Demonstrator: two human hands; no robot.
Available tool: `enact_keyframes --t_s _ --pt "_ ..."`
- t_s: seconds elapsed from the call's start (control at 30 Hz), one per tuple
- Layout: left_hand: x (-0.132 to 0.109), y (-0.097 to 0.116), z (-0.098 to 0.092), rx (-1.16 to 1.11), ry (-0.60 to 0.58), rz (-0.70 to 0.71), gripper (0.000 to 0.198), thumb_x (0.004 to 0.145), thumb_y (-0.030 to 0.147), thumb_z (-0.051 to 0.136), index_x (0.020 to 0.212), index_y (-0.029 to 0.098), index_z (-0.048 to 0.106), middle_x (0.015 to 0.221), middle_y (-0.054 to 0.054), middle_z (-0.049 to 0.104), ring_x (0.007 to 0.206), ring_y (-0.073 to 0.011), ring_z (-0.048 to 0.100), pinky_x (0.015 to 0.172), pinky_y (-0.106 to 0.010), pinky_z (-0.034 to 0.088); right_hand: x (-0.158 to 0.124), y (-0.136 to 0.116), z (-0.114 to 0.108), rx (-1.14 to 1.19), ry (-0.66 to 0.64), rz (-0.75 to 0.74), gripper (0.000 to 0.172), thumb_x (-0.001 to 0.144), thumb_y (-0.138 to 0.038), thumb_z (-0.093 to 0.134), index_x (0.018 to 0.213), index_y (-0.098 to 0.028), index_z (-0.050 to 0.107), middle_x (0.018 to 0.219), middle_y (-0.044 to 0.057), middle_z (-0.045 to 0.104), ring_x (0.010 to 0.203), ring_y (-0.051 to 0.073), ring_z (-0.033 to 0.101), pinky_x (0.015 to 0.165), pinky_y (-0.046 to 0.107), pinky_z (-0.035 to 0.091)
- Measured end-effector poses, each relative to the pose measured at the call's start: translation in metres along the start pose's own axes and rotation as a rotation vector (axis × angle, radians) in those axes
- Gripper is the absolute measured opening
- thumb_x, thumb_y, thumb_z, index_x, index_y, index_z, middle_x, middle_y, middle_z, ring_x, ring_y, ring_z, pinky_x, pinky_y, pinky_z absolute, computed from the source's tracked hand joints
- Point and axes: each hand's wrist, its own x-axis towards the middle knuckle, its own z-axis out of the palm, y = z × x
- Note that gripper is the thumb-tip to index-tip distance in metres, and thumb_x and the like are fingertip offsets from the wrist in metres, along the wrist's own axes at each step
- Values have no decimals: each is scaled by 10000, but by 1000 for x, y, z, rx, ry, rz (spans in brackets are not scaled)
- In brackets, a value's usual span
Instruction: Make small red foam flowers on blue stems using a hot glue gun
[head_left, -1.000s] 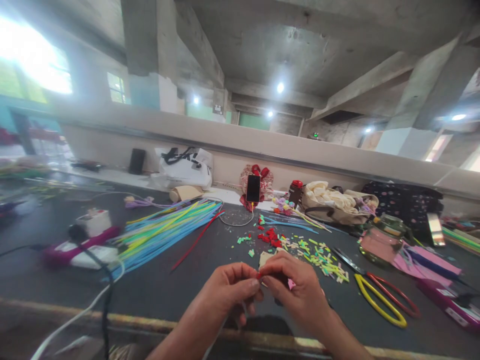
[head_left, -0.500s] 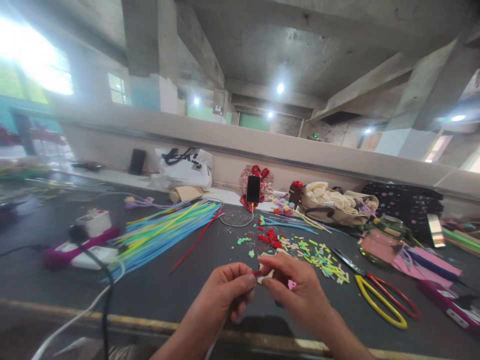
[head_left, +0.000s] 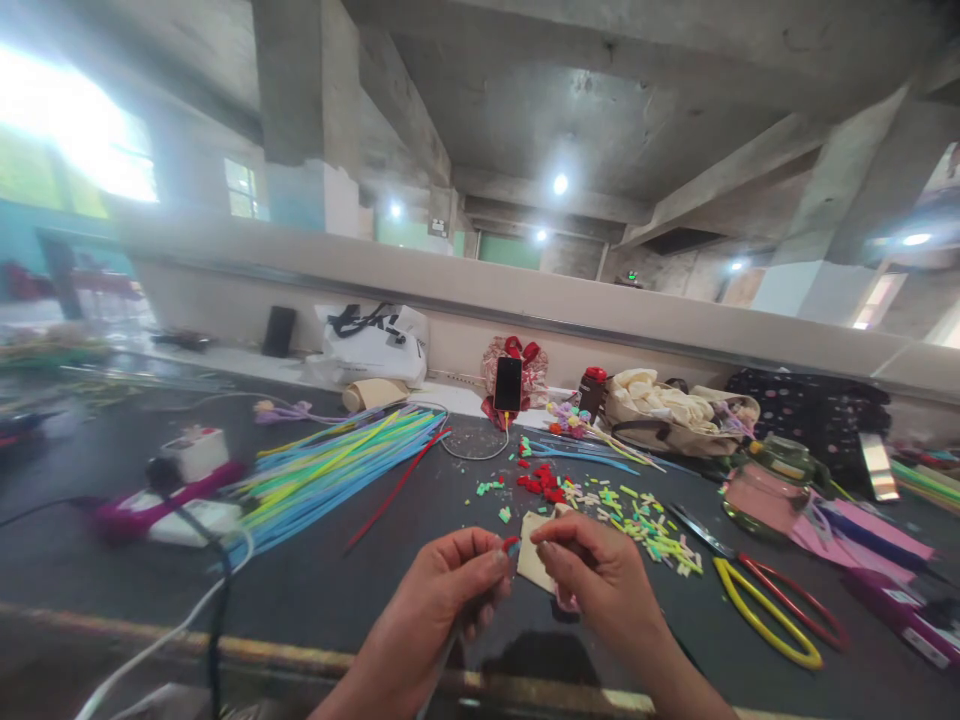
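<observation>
My left hand [head_left: 461,585] is closed in a pinch on a small red piece of pipe cleaner [head_left: 511,545], whose end sticks out past the fingertips. Just to its right, my right hand [head_left: 596,575] has its thumb and fingers drawn together; anything between them is too small to make out. A beige card or pad [head_left: 531,562] lies on the table behind and between the hands, partly covered by the right one. Beyond the hands are loose red pieces [head_left: 544,483], and a heap of short yellow and green pieces [head_left: 645,525] spreads to the right.
Scissors [head_left: 765,595] with yellow and red handles lie at right, near a green-lidded jar [head_left: 769,485]. Long coloured pipe cleaners [head_left: 337,470] and a single red one [head_left: 394,490] lie at left, beside a power strip [head_left: 172,500] with cables. A phone [head_left: 508,383] stands at the back.
My right hand has come slightly away from the red piece, opening a gap between the hands. The left hand keeps its pinch, and more of the beige card shows.
</observation>
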Motion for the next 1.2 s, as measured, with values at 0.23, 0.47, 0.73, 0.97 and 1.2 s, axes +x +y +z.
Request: enact_keyframes --t_s 0.23,0.47,0.73,0.97,1.2 --pt "0 -4 -1 -60 4 57 169 622 263 686 635 147 565 482 37 576 335 -21 420 331 -114 291 -2 5 20 326 -54 130 196 678 -343 636 709 -149 629 536 -36 548 391 46 437 365 154 353" --pt "1 -5 -2 -169 47 80 137 636 209 684 633 149 561 440 62 528 351 -14 414 353 -100 303 -6 10 39 444 4 167 255 703 -382 611 642 -142 551 465 -65 483 347 28 388 349 138 294" --pt "1 -8 1 -278 108 156 121 662 182 665 765 148 611 597 40 596 498 -46 522 483 -138 399 -7 5 51 187 52 0 109 713 -271 582 754 -174 606 640 -15 541 514 95 454 461 196 350" --pt "0 -8 11 -350 105 144 113 637 205 666 707 146 600 577 14 608 504 -100 552 502 -199 433 -1 -1 55 16 81 -8 203 750 -277 538 593 -157 586 562 -37 436 541 100 423 500 206 325" --pt "0 -9 6 -236 182 116 110 632 241 656 697 155 631 628 16 597 504 -75 512 471 -171 391 9 10 39 4 18 25 256 724 -292 542 515 -160 474 500 -58 398 446 76 393 427 188 297"
